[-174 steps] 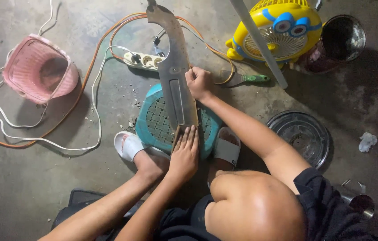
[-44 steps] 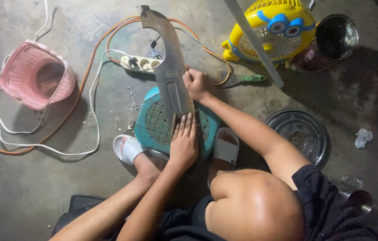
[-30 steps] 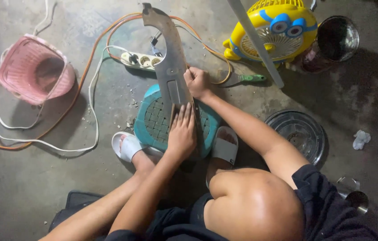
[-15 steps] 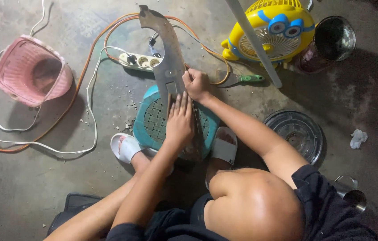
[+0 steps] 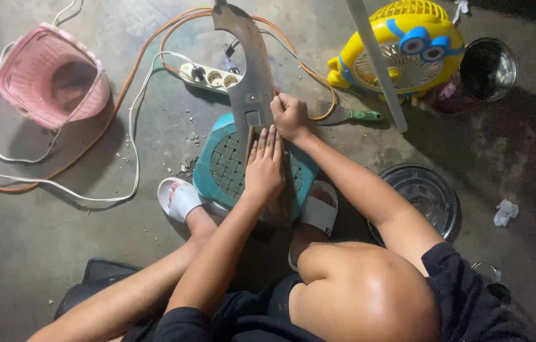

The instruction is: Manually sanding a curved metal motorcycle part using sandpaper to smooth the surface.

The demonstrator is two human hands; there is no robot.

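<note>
— Crouching over a teal stool (image 5: 217,168), a person presses a long metal blade (image 5: 252,82) flat across its woven seat. What are the hands doing?

— Left hand (image 5: 265,166) lies open, fingers straight, palm down on the blade's near end over the stool. Right hand (image 5: 290,117) is closed in a fist at the blade's right edge, just beyond the stool's far rim; what it grips, if anything, I cannot tell.

— How far along is the work?

— Mid-job, by my reading. Grit and chips (image 5: 186,136) lie scattered left of the stool, and the blade's surface looks dull and rusty, so much seems left.

— And around the stool?

— Power strip (image 5: 211,76) with orange and white cables beyond it, pink basket (image 5: 53,76) far left, yellow fan (image 5: 407,50) and a green-handled tool (image 5: 356,115) to the right, a round grille (image 5: 426,199) at near right.
</note>
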